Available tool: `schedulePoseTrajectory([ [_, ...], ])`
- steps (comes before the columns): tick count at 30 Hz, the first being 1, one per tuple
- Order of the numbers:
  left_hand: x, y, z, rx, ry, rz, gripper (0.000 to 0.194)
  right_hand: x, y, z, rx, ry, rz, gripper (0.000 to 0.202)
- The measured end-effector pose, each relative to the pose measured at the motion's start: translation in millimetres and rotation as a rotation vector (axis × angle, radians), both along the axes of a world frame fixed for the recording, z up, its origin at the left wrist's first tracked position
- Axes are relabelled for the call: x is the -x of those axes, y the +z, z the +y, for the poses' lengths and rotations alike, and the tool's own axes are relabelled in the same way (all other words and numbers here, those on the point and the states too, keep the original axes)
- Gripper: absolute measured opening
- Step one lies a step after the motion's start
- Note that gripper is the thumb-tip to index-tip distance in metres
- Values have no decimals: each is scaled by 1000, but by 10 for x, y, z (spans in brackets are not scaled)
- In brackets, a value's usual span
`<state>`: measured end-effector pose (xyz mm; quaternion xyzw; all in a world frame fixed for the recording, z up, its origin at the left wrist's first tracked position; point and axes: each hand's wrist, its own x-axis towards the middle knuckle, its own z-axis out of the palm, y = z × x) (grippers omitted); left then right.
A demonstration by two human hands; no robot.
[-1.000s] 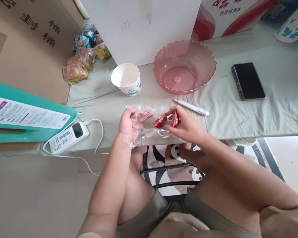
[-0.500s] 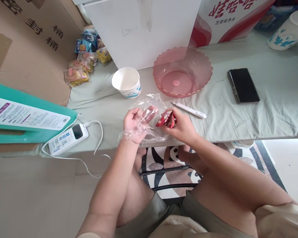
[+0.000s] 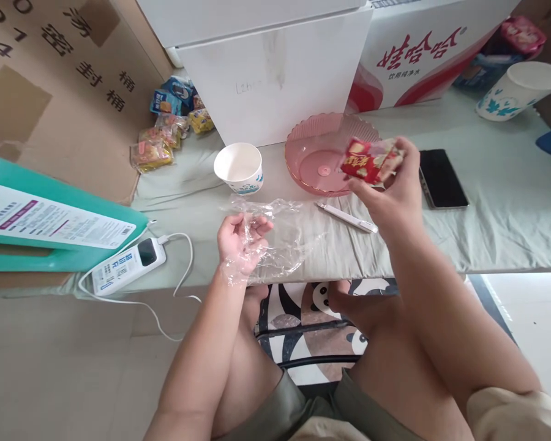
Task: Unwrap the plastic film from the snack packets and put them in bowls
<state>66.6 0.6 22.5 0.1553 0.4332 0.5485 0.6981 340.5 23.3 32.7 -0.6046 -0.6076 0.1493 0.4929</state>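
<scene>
- Pale green cloth (image 3: 509, 226) covers the surface, wrinkled right of the white pen-like tool (image 3: 349, 218); its near edge passes below the clear bag (image 3: 289, 239).
- Glossy red packet (image 3: 363, 164), yellow-lettered and slightly blurred, is raised across the pink bowl's (image 3: 303, 138) right side, pinched between the right hand's (image 3: 397, 196) thumb and fingers.
- Crumpled and transparent, the bag drapes the left hand (image 3: 242, 248), fingers loosely curled; whether they grip it, I cannot tell.
- Phone (image 3: 443, 177) lies right of the bowl.

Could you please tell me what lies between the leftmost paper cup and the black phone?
The head view shows the pink bowl between the paper cup and phone; the right hand holds a red packet before the bowl's right side.
</scene>
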Motion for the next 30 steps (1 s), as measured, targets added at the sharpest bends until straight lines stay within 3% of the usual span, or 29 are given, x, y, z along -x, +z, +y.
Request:
schedulePoseTrajectory([
  [2, 14, 3, -19, -5, -60, -82, 35, -91, -53, 13, -5, 37, 14, 82],
  [5, 78, -59, -42, -50, -85, -147, 38, -74, -137, -118, -11, 160, 59, 75],
  [7, 120, -122, -53, -103, -43, -121, 38, 14, -179, -245, 58, 374, 107, 71],
  [10, 148, -180, -58, -164, 41, -3, 38, 174, -218, -395, 199, 718, 116, 94],
  [12, 142, -171, -52, -184, 65, 90, 39, 266, -224, -442, 247, 827, 131, 105],
  [14, 128, -133, -37, -187, 54, 165, 42, 341, -212, -451, 267, 785, 200, 89],
  [17, 121, -84, 2, -163, -40, 302, 47, 399, -171, -427, 300, 528, 328, 42],
  [19, 140, -90, 34, -170, -33, 473, 47, 390, -142, -406, 297, 345, 387, 40],
  [23, 203, -162, 62, -261, 103, 756, 43, 317, -128, -372, 237, 86, 443, 39],
  [25, 213, -177, 50, -276, 101, 766, 44, 297, -146, -359, 265, 73, 511, 38],
  [30, 205, -156, 25, -279, 157, 731, 48, 327, -183, -356, 393, 321, 617, 46],
])
